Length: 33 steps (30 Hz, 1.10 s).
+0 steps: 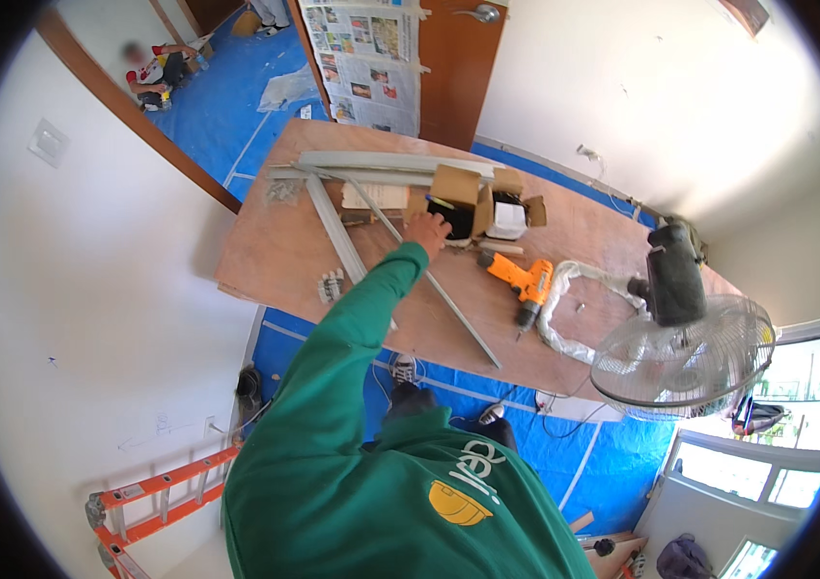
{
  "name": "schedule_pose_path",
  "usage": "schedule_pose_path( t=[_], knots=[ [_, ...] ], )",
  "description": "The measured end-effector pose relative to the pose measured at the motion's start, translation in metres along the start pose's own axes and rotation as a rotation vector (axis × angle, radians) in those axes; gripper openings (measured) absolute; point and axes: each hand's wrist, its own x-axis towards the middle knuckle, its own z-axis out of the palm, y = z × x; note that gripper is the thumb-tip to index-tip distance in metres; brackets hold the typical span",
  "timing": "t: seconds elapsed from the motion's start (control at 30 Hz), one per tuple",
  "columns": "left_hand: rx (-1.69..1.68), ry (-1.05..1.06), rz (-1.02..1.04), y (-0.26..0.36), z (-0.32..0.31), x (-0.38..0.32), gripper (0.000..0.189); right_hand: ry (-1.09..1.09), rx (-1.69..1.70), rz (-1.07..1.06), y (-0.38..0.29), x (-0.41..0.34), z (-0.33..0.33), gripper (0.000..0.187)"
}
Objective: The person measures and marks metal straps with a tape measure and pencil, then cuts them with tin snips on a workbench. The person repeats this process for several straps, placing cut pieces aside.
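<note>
My left hand (430,231), at the end of a green sleeve, is at the near left side of an open cardboard box (457,182). Its fingertips are over the dark contents, and whether they hold anything is hidden. A yellow-and-blue pen or marker (440,202) rests in that box. Beside it, a second open carton (537,210) contains a white box (507,221) and dark small pieces. A thin metal strip (453,304) runs under my forearm, and a wider metal channel (334,224) lies to its left. My right hand is out of view.
An orange cordless drill (525,279), a wrapped white coil (558,304) and metal profiles (395,161) lie on the plywood tabletop (446,329). A fan (685,354) overhangs its right end. An orange ladder (163,481) stands lower left. Someone sits on the blue-sheeted floor (236,94) beyond the doorway.
</note>
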Motion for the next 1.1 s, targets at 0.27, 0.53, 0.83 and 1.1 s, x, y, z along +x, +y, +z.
schedule_pose_path(
  t=[0.27, 0.53, 0.83, 1.1],
  knots=[
    [-0.035, 0.119, 0.033, 0.002, 0.007, -0.003, 0.017, 0.032, -0.05, -0.059, -0.059, -0.008, 0.048, 0.026],
    [-0.028, 0.054, -0.142, 0.037, 0.035, -0.018, 0.02, -0.001, -0.162, -0.185, -0.089, -0.017, 0.066, 0.029],
    [-0.528, 0.411, 0.091, 0.008, -0.044, -0.105, 0.038, -0.254, -0.402, -0.395, -0.085, -0.002, 0.118, 0.034],
    [-1.05, -0.037, 0.087, 0.027, -0.249, -0.308, 0.026, -0.21, 0.018, -0.01, -0.039, 0.006, 0.191, 0.029]
  ],
)
